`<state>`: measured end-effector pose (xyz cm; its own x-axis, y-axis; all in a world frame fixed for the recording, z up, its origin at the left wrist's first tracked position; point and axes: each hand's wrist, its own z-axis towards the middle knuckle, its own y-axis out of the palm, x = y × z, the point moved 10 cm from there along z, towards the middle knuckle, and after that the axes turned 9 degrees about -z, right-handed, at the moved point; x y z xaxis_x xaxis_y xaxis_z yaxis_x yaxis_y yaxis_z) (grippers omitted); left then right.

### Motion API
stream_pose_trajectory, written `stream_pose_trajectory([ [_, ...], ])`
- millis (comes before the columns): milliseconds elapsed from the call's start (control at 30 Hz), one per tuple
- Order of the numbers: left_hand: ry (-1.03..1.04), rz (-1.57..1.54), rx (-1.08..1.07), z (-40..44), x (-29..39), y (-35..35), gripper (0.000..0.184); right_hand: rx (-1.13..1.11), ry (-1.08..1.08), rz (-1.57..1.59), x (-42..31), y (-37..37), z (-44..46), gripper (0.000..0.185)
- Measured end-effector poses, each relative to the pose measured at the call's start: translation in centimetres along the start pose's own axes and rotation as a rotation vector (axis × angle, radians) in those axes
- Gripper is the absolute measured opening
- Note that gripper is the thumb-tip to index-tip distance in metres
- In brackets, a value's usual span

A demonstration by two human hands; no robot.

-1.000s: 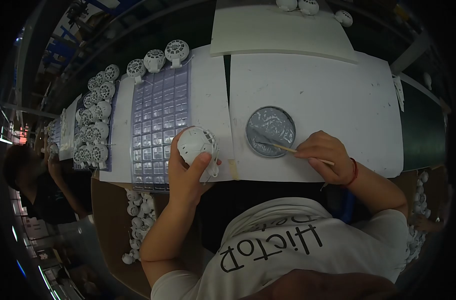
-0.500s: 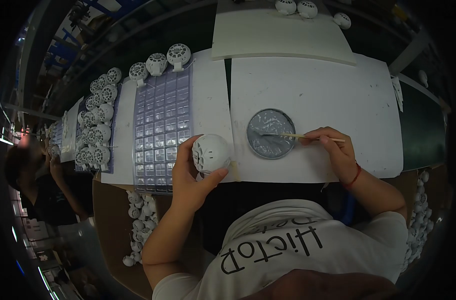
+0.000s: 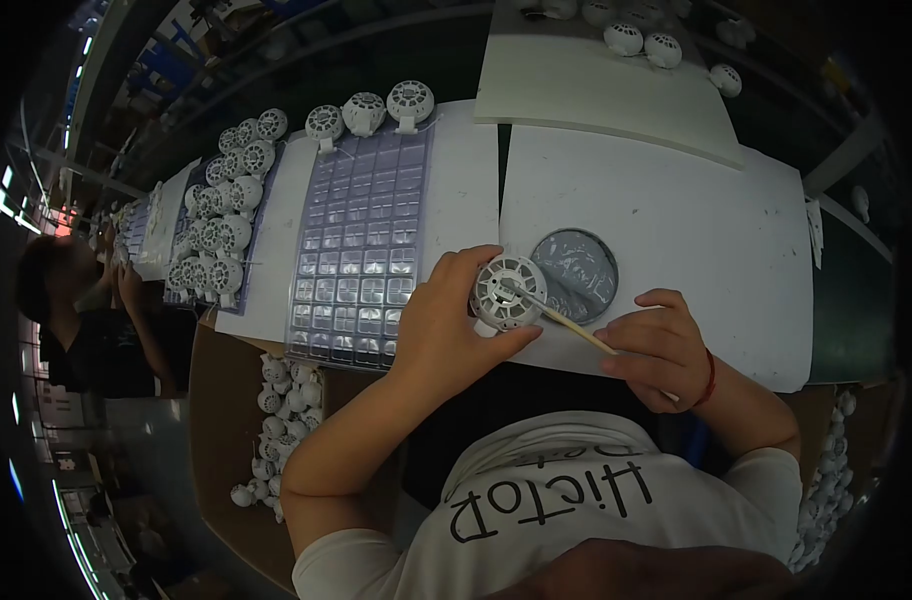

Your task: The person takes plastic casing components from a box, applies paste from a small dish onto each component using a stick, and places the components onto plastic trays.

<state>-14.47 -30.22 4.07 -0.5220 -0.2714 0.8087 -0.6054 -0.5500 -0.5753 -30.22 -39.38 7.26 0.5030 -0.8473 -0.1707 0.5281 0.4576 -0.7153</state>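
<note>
My left hand (image 3: 438, 325) is wrapped round a white ball-shaped housing (image 3: 491, 305) with a slotted, spoked face. That face is turned up and toward the right. In my right hand (image 3: 659, 350) is a thin brush (image 3: 578, 329) with a pale wooden handle. Its tip touches or hovers just over the middle of the slotted face; I cannot tell which. Just behind the housing lies a shallow round dish (image 3: 594, 275) of grey, glossy paste, its left edge partly covered by the housing.
A clear compartment tray (image 3: 361, 240) lies left, with several similar housings (image 3: 363, 113) along its far end. More housings (image 3: 211, 235) stand in rows farther left. A pale board (image 3: 606, 110) is at the back. Boxes of housings (image 3: 276, 430) sit below. Another person (image 3: 106, 320) works at the far left.
The brush has left the dish and moved left to the housing. My left hand has brought the housing right, beside the dish, and turned its slotted face up. The camera view has shifted.
</note>
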Motion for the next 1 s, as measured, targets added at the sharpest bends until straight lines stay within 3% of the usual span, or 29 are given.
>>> stream_pose_trajectory([
  [200,-0.091,0.06,-0.031,0.1,-0.9,0.3,0.069,0.007,0.123,0.249,1.3,0.3,-0.2,0.022],
  [267,0.016,0.093,0.005,0.1,-0.3,0.0,0.069,0.057,0.275,0.447,2.7,0.6,-0.8,0.022],
  [400,0.007,0.069,0.005,0.2,-0.5,-0.1,0.069,0.077,0.322,0.555,3.4,0.1,0.1,0.023],
  [500,-0.103,0.013,-0.016,0.6,-1.6,-0.4,0.068,0.037,0.15,0.418,2.7,-1.4,2.0,0.025],
  [567,-0.108,-0.016,0.014,1.1,-2.5,-1.5,0.07,-0.02,-0.022,0.07,1.8,-1.7,3.5,0.027],
  [600,-0.114,-0.002,0.031,1.7,-3.1,-2.4,0.07,-0.011,-0.038,0.082,2.4,-2.1,3.9,0.027],
  [700,-0.221,0.028,0.405,3.5,-7.9,-9.4,0.071,0.034,-0.042,-0.087,5.5,-3.3,3.4,0.031],
  [800,-0.273,0.164,0.654,5.2,-13.2,-16.4,0.071,0.133,0.089,-0.163,11.6,-5.4,1.5,0.034],
  [867,-0.282,0.292,0.767,5.9,-17.0,-19.7,0.07,0.199,0.344,-0.242,17.8,-7.1,-0.6,0.033],
  [933,-0.286,0.319,0.773,6.7,-19.9,-21.0,0.069,0.337,0.579,-0.143,23.8,-8.8,-3.2,0.035],
  [1000,-0.285,0.351,0.784,7.2,-20.7,-21.9,0.07,0.446,0.626,-0.12,29.3,-10.4,-5.8,0.043],
])
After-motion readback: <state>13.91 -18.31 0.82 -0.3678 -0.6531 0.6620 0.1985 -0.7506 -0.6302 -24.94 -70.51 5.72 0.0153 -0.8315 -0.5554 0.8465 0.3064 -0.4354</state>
